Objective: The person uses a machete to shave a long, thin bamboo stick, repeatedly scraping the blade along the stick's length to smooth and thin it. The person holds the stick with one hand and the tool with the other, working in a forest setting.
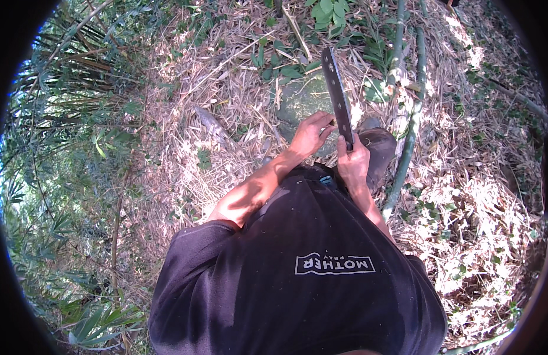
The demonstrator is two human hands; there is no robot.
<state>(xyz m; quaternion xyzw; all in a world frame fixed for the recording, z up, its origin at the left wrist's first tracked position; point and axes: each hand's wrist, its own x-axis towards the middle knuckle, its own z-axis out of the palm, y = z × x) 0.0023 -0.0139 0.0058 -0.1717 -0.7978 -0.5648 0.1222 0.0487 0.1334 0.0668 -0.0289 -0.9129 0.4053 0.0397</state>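
My right hand (352, 161) is closed around the lower end of a long, flat, dark blade (336, 89) with a row of holes along it. The blade points away from me and stands tilted slightly to the left. Just left of its lower end, my left hand (312, 134) is closed, its thumb and fingers drawn together toward the blade. Whether anything small sits between those fingertips I cannot make out. Beyond the hands lies a flat, greenish stone (300, 105), partly covered by them.
A dark boot (380, 151) stands beside my right hand. Green bamboo poles (413, 127) run lengthwise to the right. Dry leaf litter (481, 195) covers the ground, with a pale piece of wood or stone (212, 125) on the left. Dense green foliage (67, 171) fills the far left.
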